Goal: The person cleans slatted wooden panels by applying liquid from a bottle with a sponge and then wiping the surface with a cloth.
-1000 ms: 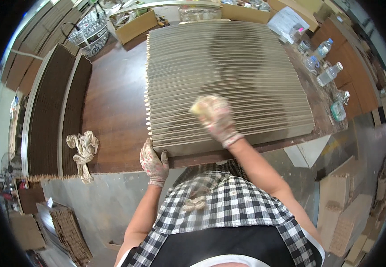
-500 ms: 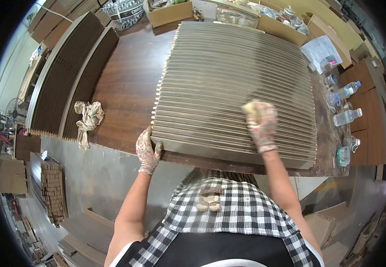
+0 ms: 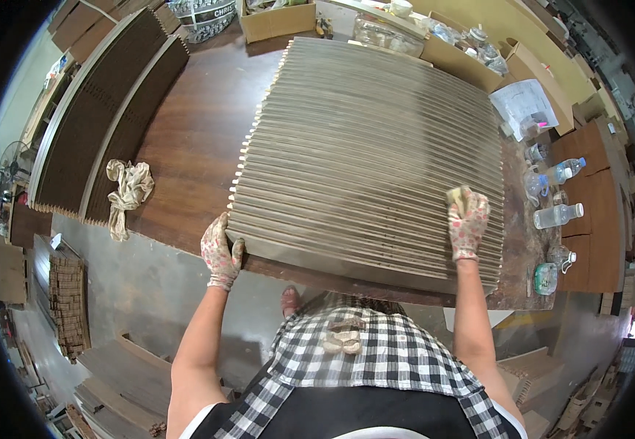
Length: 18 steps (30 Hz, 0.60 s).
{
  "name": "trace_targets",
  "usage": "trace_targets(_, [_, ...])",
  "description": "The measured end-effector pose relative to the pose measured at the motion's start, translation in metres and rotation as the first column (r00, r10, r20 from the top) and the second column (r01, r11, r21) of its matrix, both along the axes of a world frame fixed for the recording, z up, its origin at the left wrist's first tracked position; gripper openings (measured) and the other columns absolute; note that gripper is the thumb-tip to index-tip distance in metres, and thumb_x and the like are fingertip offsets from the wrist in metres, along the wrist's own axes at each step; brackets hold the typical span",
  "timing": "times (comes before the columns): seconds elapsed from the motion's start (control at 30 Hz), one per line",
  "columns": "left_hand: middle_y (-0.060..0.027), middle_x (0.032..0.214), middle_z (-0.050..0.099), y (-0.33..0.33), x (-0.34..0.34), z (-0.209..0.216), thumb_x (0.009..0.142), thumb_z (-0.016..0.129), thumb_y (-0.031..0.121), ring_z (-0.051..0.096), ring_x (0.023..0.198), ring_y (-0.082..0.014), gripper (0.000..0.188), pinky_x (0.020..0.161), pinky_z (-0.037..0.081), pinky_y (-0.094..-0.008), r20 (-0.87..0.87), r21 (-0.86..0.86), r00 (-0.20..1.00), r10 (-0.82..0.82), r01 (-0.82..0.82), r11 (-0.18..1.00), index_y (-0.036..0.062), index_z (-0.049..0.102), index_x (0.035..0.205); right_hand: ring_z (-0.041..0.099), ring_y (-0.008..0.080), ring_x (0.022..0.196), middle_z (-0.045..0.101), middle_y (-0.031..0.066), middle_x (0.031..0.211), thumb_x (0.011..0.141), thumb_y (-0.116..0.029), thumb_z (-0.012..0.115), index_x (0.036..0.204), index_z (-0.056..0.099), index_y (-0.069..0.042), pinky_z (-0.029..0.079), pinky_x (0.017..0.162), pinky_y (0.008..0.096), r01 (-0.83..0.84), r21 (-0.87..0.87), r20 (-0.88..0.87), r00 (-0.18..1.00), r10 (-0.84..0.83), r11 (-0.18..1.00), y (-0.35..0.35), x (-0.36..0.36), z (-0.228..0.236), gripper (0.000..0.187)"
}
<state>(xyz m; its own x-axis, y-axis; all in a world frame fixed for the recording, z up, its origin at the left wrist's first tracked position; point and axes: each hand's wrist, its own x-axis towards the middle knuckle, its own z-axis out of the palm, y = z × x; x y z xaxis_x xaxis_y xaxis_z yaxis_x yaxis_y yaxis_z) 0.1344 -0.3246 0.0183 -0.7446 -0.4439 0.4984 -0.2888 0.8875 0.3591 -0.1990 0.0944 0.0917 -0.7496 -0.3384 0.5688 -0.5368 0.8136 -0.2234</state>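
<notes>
A wide row of grey-brown boards (image 3: 361, 157) lies side by side on a dark wooden table, with narrow edges facing up and pale pegs along the left ends. My left hand (image 3: 222, 252), in a white glove with pink spots, grips the near left corner of the row, its thumb against the front board (image 3: 332, 261). Over the right part of the boards is my right hand (image 3: 469, 227), in a matching glove. Its fingers are closed on a small yellowish sponge (image 3: 457, 195), which rests on the board edges; the glove partly hides it.
A crumpled cloth (image 3: 130, 192) lies left of the boards, beside upright stacks of dark boards (image 3: 98, 110). Clear bottles (image 3: 557, 216) and a paper sheet (image 3: 524, 104) are along the right side. Open cardboard boxes (image 3: 279, 23) line the back edge.
My right hand has moved right and nearer to me across the boards with the sponge. My left hand stays at the same corner. The whole view has shifted slightly.
</notes>
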Motion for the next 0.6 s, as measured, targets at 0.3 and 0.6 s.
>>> trace_targets(0.3, [-0.0165,0.137,0.056,-0.003,-0.002,-0.006,0.093,0.053,0.046,0.052,0.126,-0.0354,0.066,0.107,0.037,-0.0468,0.039,-0.002,0.999,0.003,-0.003,1.000,0.0019,0.045,0.142,0.056,0.0311,0.110,0.059,0.0118,0.122,0.082,-0.025,0.071,0.119,0.066,-0.013,0.045,0.094,0.0464,-0.659,-0.073,0.138,0.736,0.662,0.748,-0.205,0.045,0.005,0.039])
trace_targets(0.6, [-0.0177,0.135,0.057,-0.001,0.001,0.000,0.095,0.049,0.050,0.053,0.125,-0.0360,0.066,0.106,0.038,-0.0470,0.040,-0.009,0.999,0.029,-0.029,1.000,0.0003,0.048,0.138,0.055,0.0316,0.101,0.058,0.0124,0.106,0.076,-0.015,0.072,0.116,0.064,-0.008,0.048,0.087,0.0447,-0.050,-0.064,0.022,0.998,0.052,0.997,-0.049,-0.058,-0.006,0.041])
